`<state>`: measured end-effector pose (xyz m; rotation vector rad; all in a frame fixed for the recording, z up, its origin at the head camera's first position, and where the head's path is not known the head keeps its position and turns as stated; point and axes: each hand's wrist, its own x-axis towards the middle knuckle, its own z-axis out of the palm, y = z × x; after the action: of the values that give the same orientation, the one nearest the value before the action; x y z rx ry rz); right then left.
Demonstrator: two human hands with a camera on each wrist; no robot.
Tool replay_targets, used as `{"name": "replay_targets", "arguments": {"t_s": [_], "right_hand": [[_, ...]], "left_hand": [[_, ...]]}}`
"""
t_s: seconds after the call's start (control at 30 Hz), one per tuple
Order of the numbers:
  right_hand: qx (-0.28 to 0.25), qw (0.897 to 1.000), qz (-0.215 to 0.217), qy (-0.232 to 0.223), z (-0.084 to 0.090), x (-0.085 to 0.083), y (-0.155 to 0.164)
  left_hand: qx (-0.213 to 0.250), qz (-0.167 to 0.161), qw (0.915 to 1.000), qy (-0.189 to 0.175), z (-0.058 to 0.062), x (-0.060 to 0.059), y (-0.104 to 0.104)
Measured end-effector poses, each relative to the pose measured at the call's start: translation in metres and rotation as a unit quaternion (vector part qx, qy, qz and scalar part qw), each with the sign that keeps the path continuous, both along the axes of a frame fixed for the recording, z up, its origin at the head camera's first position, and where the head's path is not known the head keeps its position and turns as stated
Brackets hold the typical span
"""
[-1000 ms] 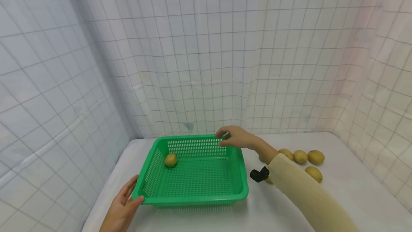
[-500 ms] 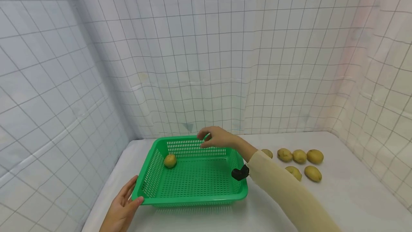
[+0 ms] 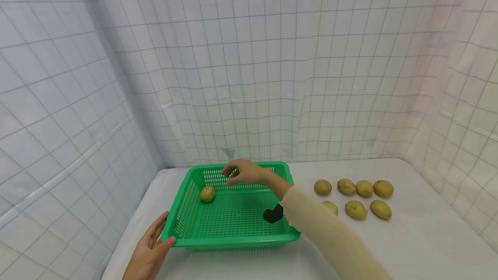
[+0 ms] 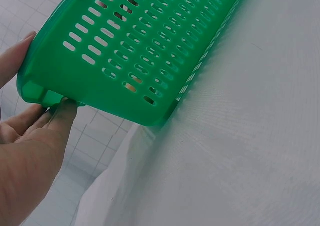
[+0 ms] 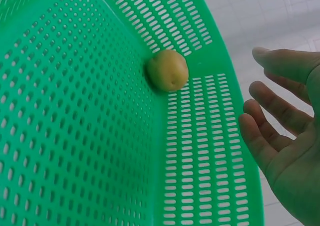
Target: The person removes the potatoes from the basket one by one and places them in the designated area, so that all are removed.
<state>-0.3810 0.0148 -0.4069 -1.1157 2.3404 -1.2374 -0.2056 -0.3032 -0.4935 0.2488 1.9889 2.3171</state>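
1. A green basket (image 3: 233, 224) sits on a white table (image 3: 408, 245), near the table's left end.
2. One potato (image 3: 207, 194) lies inside the basket, in its far left corner, against the slotted wall.
3. The right hand (image 3: 243, 172) hangs over the far side of the basket, just right of that potato and not touching it. Its fingers are loosely spread and hold nothing, as the right wrist view shows plainly.
4. The right arm wears a cream sleeve (image 3: 327, 237) and reaches across the basket's right side.
5. The left hand (image 3: 149, 249) rests at the basket's near left corner. Its fingers lie fairly straight, with the thumb against the rim and the fingertips (image 4: 62, 113) under the lip.
6. Seven more potatoes (image 3: 355, 198) lie on the table to the right of the basket, well apart from it, in two loose rows.
7. A white checked curtain (image 3: 249, 77) hangs behind and beside the table.
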Motion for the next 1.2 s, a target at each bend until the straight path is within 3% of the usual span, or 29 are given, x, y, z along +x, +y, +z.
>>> {"name": "replay_targets", "arguments": {"t_s": [0.3,0.73,0.83,1.03,1.2], "right_hand": [[-0.046,0.998,0.01,-0.05,-0.017,-0.003,-0.026],[-0.028,0.999,0.015,-0.039,-0.03,-0.011,-0.053],[-0.01,0.999,0.019,-0.036,-0.035,-0.015,-0.06],[0.063,0.998,-0.014,-0.01,-0.049,-0.019,-0.067],[0.11,0.993,0.01,0.032,-0.056,-0.021,-0.072]], "left_hand": [[-0.026,0.013,0.9995,-0.014,0.001,-0.001,0.001],[-0.014,0.007,0.9998,-0.011,0.003,-0.003,0.006],[-0.01,0.017,0.9996,-0.021,0.003,-0.002,0.004],[-0.014,0.02,0.9993,-0.028,0.001,0.001,0.004],[-0.018,0.014,0.9995,-0.021,0.004,0.003,0.003]]}}
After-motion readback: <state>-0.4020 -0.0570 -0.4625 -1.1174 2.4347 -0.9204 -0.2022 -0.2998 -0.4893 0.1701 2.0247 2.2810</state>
